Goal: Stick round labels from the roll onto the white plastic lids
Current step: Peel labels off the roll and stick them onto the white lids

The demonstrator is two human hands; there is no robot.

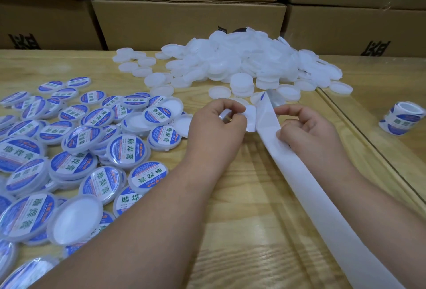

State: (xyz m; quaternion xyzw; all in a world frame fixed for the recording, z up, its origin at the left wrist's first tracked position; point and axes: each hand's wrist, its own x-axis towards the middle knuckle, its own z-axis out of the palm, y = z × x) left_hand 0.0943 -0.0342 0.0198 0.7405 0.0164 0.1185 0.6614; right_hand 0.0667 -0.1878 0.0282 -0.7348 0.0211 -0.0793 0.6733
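From my head camera, looking down, my left hand pinches a round label with curled fingers, its pale back turned up toward me, just peeled or peeling from the backing strip. My right hand has its fingers curled round that strip, holding it where it bends, and the used length trails back toward me across the desk. Whether the label's far edge is free of the strip, I cannot tell. The bare white lids lie heaped just beyond my hands, a few loose ones close by; the finished, labelled lids are spread over the left side. A spare label roll stands well apart at the right. I judge I am in the peeling step: next the label must come clear, then be centred over one near lid and pressed flat without creasing.
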